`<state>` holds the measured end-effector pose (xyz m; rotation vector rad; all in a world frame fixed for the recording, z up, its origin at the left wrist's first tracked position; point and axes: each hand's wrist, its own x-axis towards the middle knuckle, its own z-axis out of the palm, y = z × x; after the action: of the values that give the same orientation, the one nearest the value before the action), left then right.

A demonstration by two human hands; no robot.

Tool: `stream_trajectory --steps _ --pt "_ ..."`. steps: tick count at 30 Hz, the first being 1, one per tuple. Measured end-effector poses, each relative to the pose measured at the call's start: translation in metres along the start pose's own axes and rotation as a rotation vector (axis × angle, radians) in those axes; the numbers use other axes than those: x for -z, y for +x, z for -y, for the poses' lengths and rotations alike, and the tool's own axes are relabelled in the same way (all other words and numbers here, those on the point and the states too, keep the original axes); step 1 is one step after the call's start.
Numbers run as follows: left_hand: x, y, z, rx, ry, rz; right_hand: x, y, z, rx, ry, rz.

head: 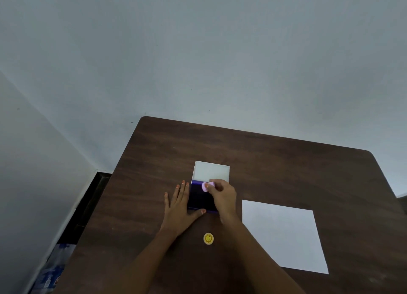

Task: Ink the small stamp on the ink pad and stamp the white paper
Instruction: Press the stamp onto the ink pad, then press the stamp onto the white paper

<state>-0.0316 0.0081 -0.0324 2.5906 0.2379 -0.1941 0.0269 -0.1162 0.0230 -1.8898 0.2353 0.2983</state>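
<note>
A dark purple ink pad (pixel 199 200) lies open on the brown table, its white lid (pixel 211 172) folded back behind it. My right hand (pixel 222 196) pinches a small pale purple stamp (pixel 206 186) over the far part of the pad; whether the stamp touches the pad I cannot tell. My left hand (pixel 179 207) rests flat on the table with fingers spread, its thumb against the pad's near left edge. The white paper (pixel 284 236) lies to the right of the pad, blank.
A small round yellow piece (pixel 208 239) lies on the brown table (pixel 286 161) between my forearms, near the front. The table's left edge drops to a dark floor strip and a blue-white package (pixel 52 269). Pale walls stand behind.
</note>
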Motion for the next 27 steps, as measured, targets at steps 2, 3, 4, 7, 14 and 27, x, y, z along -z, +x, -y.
stream_trajectory --steps 2,3,4,7,14,27 --pt "0.002 -0.003 -0.004 0.035 0.014 -0.042 0.016 -0.003 -0.004 -0.189 0.244 0.011" --pt "0.002 -0.006 -0.007 0.041 0.029 -0.079 0.025 -0.005 -0.006 -0.261 0.369 0.035" --pt "0.003 -0.008 -0.011 0.039 0.045 -0.121 0.034 -0.006 -0.007 -0.306 0.494 0.057" --pt "0.004 -0.016 -0.029 -0.047 0.095 -0.191 0.063 -0.014 -0.011 -0.317 0.738 0.082" --pt "-0.033 -0.041 -0.093 -0.409 0.12 0.099 0.114 -0.027 -0.03 -0.257 0.423 -0.204" --pt "-0.07 -0.052 -0.107 -0.398 0.185 0.344 0.127 -0.02 -0.051 -0.052 -0.026 -0.298"
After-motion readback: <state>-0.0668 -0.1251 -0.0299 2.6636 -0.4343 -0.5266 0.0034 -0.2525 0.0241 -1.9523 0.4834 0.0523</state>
